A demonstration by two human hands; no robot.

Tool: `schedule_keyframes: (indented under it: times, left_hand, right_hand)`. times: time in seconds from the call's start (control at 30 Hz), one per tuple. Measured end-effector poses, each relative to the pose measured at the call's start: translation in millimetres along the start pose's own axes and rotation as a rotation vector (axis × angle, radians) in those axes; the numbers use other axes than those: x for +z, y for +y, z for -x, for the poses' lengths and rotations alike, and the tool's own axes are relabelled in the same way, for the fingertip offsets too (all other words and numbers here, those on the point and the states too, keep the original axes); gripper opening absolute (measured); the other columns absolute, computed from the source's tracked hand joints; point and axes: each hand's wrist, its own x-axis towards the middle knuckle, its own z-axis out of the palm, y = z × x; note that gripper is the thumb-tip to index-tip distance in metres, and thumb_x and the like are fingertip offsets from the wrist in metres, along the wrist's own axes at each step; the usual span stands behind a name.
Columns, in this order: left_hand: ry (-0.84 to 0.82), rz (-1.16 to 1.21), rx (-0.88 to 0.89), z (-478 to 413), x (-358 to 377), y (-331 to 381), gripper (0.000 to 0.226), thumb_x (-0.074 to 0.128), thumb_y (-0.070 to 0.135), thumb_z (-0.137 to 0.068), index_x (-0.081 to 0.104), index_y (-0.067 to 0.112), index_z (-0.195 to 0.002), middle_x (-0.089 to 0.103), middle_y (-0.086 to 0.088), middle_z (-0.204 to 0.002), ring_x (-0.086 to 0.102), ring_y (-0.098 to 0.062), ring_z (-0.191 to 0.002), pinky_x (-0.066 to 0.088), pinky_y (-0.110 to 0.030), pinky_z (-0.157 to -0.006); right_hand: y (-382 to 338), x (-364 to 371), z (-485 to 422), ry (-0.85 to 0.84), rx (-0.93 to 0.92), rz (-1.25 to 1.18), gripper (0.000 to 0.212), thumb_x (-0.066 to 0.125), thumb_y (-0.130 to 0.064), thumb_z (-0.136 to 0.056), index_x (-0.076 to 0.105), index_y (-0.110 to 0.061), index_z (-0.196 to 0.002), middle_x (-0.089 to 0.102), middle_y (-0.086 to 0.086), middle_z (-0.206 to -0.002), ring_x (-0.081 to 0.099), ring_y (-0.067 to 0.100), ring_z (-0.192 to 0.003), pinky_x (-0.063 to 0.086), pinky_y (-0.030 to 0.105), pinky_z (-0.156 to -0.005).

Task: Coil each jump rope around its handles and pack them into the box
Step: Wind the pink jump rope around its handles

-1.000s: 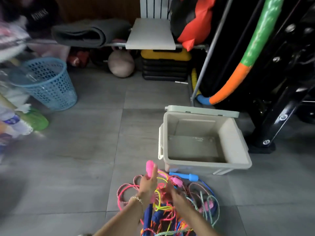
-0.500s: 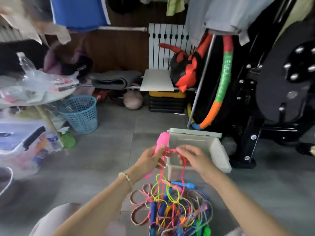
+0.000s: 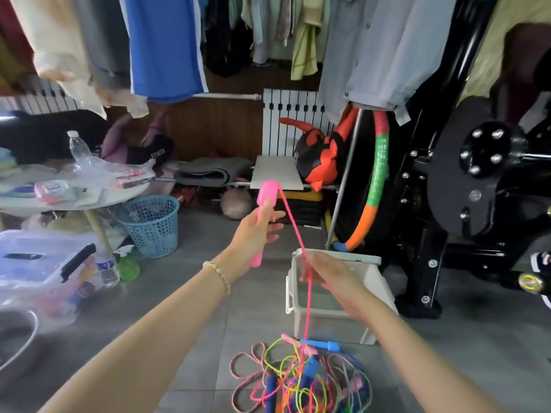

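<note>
Left grip [image 3: 253,231] higher, pink rope [image 3: 294,225] taut

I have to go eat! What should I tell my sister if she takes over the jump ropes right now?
Left hand grips the pink handle, raised. Right hand pinches its pink cord, which runs down into the tangled pile of ropes on the floor in front of the box.
Done: nothing coiled; no rope shows in the box.
Left: pull the pink rope free, coil it round its handles, pack it, then do the others.
</note>
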Motion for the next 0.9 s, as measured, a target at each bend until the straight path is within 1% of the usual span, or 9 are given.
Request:
schedule_keyframes:
  times: [0.17, 0.23, 0.33, 0.43, 0.5, 0.6, 0.67, 0.73, 0.9]
  left_hand:
    - [0.005, 0.158, -0.078, 7.7, -3.2, -10.0, 0.032, 0.038, 0.044, -0.098, 0.048, 0.016, -0.110, 0.068, -0.005, -0.108, 0.068, -0.022, -0.095, 0.055, -0.035, -0.083]
    - [-0.096, 0.021, -0.107, 18.8, 3.0, -24.9, 0.028, 0.047, 0.041, -0.097, 0.051, 0.015, -0.106, 0.068, -0.012, -0.109, 0.066, -0.023, -0.093, 0.053, -0.038, -0.085]
    - [-0.327, -0.130, -0.105, 34.1, 16.9, -50.5, 0.051, 0.071, 0.035, -0.083, 0.052, -0.001, -0.113, 0.066, -0.023, -0.109, 0.066, -0.024, -0.095, 0.052, -0.049, -0.092]
    - [-0.274, 0.028, -0.100, 32.2, 25.7, -53.2, 0.027, 0.072, 0.003, -0.081, 0.047, 0.000, -0.090, 0.060, -0.019, -0.083, 0.071, -0.023, -0.079, 0.060, -0.037, -0.077]
    - [-0.213, 0.089, -0.072, 26.4, 28.5, -44.3, 0.035, 0.067, -0.005, -0.083, 0.037, 0.011, -0.075, 0.051, -0.017, -0.079, 0.070, -0.022, -0.069, 0.058, -0.026, -0.063]
    - [-0.143, 0.041, -0.004, 15.6, 28.8, -27.5, 0.039, 0.066, -0.001, -0.084, 0.035, 0.016, -0.069, 0.050, -0.010, -0.068, 0.062, -0.022, -0.064, 0.057, -0.026, -0.060]
    - [-0.126, 0.067, 0.009, 8.2, 26.2, -11.8, 0.036, 0.068, 0.001, -0.084, 0.037, 0.016, -0.072, 0.064, -0.009, -0.073, 0.066, -0.021, -0.064, 0.059, -0.029, -0.062]
    - [-0.105, 0.127, 0.005, 0.9, 20.6, 1.1, 0.034, 0.066, 0.000, -0.085, 0.036, 0.014, -0.077, 0.072, -0.009, -0.083, 0.071, -0.021, -0.064, 0.060, -0.030, -0.063]
    - [0.020, 0.205, -0.121, -6.7, 5.0, -14.3, 0.019, 0.061, 0.016, -0.092, 0.045, 0.008, -0.096, 0.070, -0.018, -0.102, 0.072, -0.020, -0.067, 0.058, -0.026, -0.060]
  right_hand:
    - [3.3, -0.1, 5.7, -0.021, 0.069, 0.010, 0.012, 0.056, -0.004, -0.091, 0.064, -0.006, -0.083, 0.066, 0.006, -0.070, 0.065, 0.010, -0.062, 0.055, 0.025, -0.072]
    - [-12.4, -1.4, 0.8, 0.095, -0.032, 0.023, 0.007, 0.061, -0.006, -0.088, 0.068, -0.007, -0.084, 0.069, 0.003, -0.070, 0.066, 0.012, -0.064, 0.057, 0.027, -0.068]
    - [-42.6, -3.4, -8.7, 0.207, -0.130, -0.001, 0.011, 0.067, -0.012, -0.084, 0.069, -0.001, -0.089, 0.071, 0.005, -0.073, 0.068, 0.012, -0.068, 0.055, 0.022, -0.059]
    - [-55.3, -6.0, -17.2, 0.287, -0.120, -0.097, 0.014, 0.068, -0.017, -0.085, 0.067, -0.003, -0.088, 0.070, 0.007, -0.077, 0.068, 0.016, -0.074, 0.059, 0.028, -0.068]
    - [-49.2, -7.6, -19.9, 0.317, -0.080, -0.127, 0.019, 0.062, -0.026, -0.089, 0.068, -0.008, -0.094, 0.072, 0.004, -0.086, 0.069, 0.015, -0.083, 0.059, 0.030, -0.075]
    - [-19.2, -4.6, -15.4, 0.094, 0.032, -0.218, 0.041, 0.040, -0.045, -0.095, 0.067, -0.017, -0.106, 0.072, 0.003, -0.102, 0.067, 0.018, -0.097, 0.052, 0.033, -0.089]
    - [4.3, 1.1, -3.6, -0.108, 0.120, -0.214, 0.054, 0.030, -0.054, -0.091, 0.063, -0.017, -0.114, 0.071, 0.004, -0.108, 0.065, 0.019, -0.105, 0.047, 0.031, -0.097]
    - [20.3, 4.5, 10.5, -0.181, 0.149, -0.119, 0.047, 0.040, -0.048, -0.088, 0.064, -0.015, -0.111, 0.072, 0.004, -0.104, 0.066, 0.015, -0.102, 0.048, 0.028, -0.097]
    - [14.9, -1.5, 13.1, -0.015, 0.067, -0.109, 0.009, 0.062, -0.009, -0.086, 0.070, -0.007, -0.090, 0.073, 0.008, -0.078, 0.069, 0.018, -0.071, 0.056, 0.035, -0.080]
